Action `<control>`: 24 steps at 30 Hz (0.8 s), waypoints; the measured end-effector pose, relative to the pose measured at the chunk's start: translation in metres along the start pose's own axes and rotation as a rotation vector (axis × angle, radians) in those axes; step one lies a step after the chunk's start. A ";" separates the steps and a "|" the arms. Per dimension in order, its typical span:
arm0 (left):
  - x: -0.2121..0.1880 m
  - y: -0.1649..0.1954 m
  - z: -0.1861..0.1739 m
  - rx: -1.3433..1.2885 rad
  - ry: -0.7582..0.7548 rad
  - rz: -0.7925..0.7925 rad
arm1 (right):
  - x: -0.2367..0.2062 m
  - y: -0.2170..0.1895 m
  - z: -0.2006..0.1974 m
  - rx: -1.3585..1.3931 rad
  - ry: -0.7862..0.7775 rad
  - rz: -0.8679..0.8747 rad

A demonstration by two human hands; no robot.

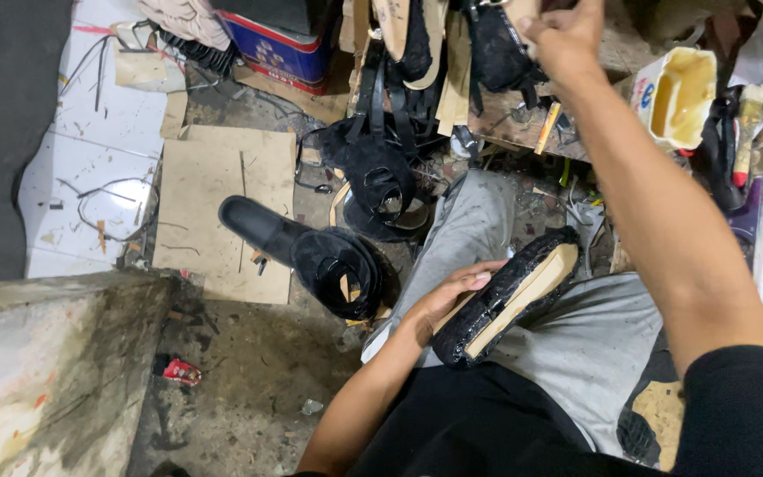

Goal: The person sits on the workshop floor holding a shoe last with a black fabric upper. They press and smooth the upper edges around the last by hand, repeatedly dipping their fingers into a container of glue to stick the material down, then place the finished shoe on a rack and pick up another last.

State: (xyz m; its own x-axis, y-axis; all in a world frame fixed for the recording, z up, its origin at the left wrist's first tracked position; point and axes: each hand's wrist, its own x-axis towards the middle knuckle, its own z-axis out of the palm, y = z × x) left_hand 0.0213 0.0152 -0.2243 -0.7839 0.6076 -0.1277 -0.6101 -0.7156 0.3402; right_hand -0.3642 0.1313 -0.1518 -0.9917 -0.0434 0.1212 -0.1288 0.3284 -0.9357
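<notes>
While the left hand (pixel 448 300) is cradling the black shoe upper (pixel 509 296) with its tan insole on the grey-trousered lap, fingers curled under it, steadying it flat there seems wise. The right hand (pixel 567 31) is reaching far up, closed among hanging black uppers (pixel 381 168); a glue-stained yellow-and-white can (pixel 677 84) is sitting right, a red-and-blue box (pixel 280 49) far left.

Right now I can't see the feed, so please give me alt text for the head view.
A left hand holds a black shoe on a lap while the right hand reaches up to hanging shoe parts. A glue tub stands nearby.
</notes>
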 end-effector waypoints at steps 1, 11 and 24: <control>0.000 0.000 0.000 0.005 0.007 -0.002 | 0.002 0.001 0.008 -0.037 0.022 0.012; -0.004 0.005 -0.005 0.066 -0.037 0.010 | -0.038 -0.033 0.067 -0.550 0.127 -0.456; -0.017 0.014 -0.005 0.139 0.058 0.008 | -0.083 -0.105 0.171 -0.507 -0.238 -0.340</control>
State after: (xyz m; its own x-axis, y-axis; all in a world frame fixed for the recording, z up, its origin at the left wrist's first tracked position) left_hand 0.0257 -0.0064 -0.2218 -0.7966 0.5781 -0.1766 -0.5848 -0.6633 0.4669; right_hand -0.2683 -0.0611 -0.1207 -0.8758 -0.4122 0.2513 -0.4773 0.6613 -0.5787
